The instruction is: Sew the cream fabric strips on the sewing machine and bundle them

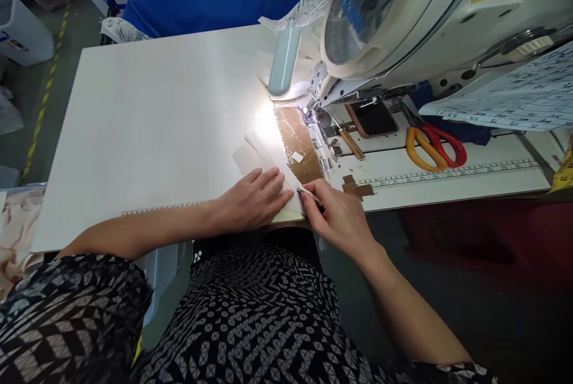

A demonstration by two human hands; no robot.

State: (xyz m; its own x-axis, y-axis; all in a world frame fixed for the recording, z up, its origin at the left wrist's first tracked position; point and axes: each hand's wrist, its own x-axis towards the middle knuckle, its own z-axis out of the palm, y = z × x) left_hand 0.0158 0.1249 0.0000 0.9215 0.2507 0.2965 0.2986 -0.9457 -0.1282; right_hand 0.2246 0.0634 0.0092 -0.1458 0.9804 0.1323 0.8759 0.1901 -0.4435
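Note:
My left hand [257,197] lies flat on a folded pale piece of cloth [268,156], fingers stretched out and pressing it against the white table near its front edge. Close beside it, my right hand [338,212] is closed in a pinch at the cloth's right corner. Something small and slim with a pale end shows between thumb and forefinger there; its kind is unclear. Brown tape [298,133] covers the table beyond the hands, with a small white scrap [297,157] on it. The sewing machine's needle area [311,112] is lit, just past the tape.
The sewing machine [430,20] fills the upper right. Orange-and-red-handled scissors [427,148], a phone [372,118] and a wooden-handled tool [351,143] lie right of the needle. A pale blue-green bar [285,61] stands behind. Blue cloth [188,5] hangs along the far edge.

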